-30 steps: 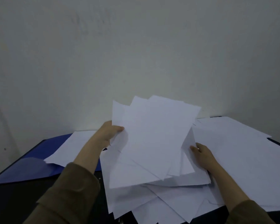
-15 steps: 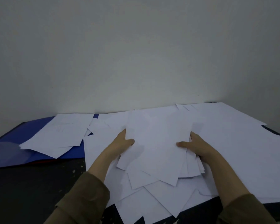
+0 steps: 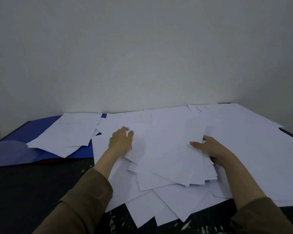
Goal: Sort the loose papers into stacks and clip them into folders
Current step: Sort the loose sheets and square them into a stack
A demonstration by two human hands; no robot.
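Both hands on loose paper pile (image 3: pixel 167 149) on dark desk (image 3: pixel 32 186): left hand (image 3: pixel 120 141) flat, fingers straight; right hand (image 3: pixel 211 149) pinches sheets' edge. Blue folder (image 3: pixel 41 130) left.

Office-like desk – loose papers (image 3: pixel 243 141), blue folder (image 3: pixel 41 132), bare wall (image 3: pixel 142 48).

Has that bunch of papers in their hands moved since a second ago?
Yes. The bunch was lifted and tilted up against the wall; now it lies down flat on the paper pile covering the table.
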